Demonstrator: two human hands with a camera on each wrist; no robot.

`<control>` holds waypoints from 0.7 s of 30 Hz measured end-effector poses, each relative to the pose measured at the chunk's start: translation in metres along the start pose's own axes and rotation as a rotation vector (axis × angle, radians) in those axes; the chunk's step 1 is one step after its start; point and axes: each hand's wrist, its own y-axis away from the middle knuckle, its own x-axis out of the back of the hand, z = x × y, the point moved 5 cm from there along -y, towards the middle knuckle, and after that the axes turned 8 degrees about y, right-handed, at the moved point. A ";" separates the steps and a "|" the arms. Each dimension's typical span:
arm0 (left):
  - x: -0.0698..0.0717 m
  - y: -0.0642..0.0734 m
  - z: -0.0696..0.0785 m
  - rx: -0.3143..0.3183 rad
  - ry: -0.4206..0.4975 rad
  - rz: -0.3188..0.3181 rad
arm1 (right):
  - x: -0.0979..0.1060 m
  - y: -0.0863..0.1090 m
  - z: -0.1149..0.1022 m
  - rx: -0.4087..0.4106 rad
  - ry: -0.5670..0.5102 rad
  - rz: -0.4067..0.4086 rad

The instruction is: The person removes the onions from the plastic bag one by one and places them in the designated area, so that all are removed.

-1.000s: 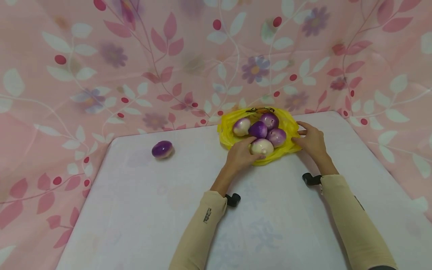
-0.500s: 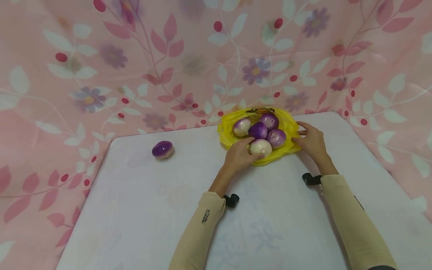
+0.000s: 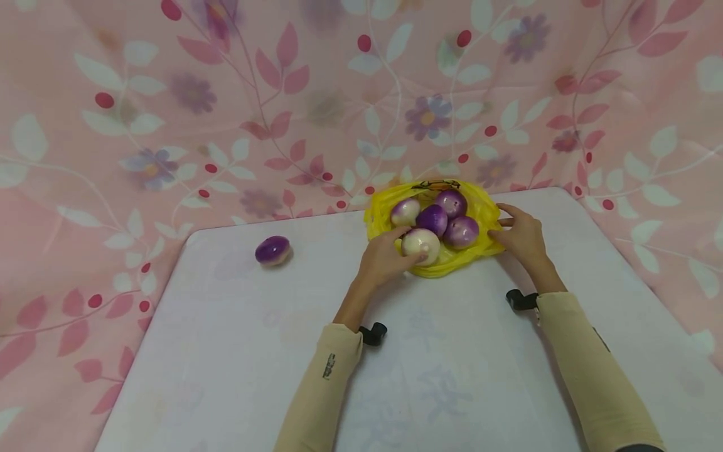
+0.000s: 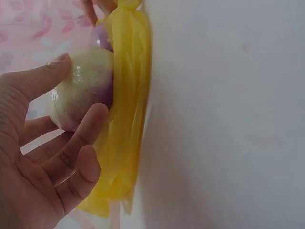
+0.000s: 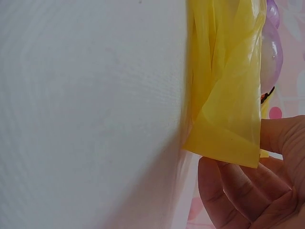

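Observation:
My left hand [image 3: 380, 258] grips a glossy white-and-purple onion [image 3: 425, 243] between thumb and fingers at the near left part of a yellow plastic bag [image 3: 481, 210]. In the left wrist view the thumb lies on one side of that onion [image 4: 83, 88] and the fingers curl round the other, beside the bag wall [image 4: 129, 95]. Several more purple onions [image 3: 462, 232] sit together inside the spread bag. At the bag's right edge, my right hand [image 3: 522, 238] pinches the thin plastic; the right wrist view shows the fingers under the bag's corner [image 5: 224, 143].
A single purple-and-white onion [image 3: 272, 250] lies apart on the left of the white table [image 3: 226, 351]. Behind the table rises a pink flowered cloth [image 3: 327, 107], close to the bag's far side.
My left hand has moved left, carrying the pale onion away from the others toward the bag's left rim. The right hand has stayed in place at the bag.

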 end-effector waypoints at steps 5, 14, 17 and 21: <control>0.016 0.004 -0.006 0.013 0.008 0.021 | 0.000 0.000 0.000 0.006 0.000 0.006; 0.048 0.007 -0.019 -0.002 0.013 0.085 | -0.001 0.000 -0.001 -0.010 -0.004 -0.010; 0.058 0.009 -0.025 0.010 0.037 0.106 | -0.001 0.000 -0.001 -0.013 -0.007 -0.011; 0.071 0.010 -0.033 0.017 0.046 0.128 | -0.001 0.000 0.000 -0.019 -0.005 -0.017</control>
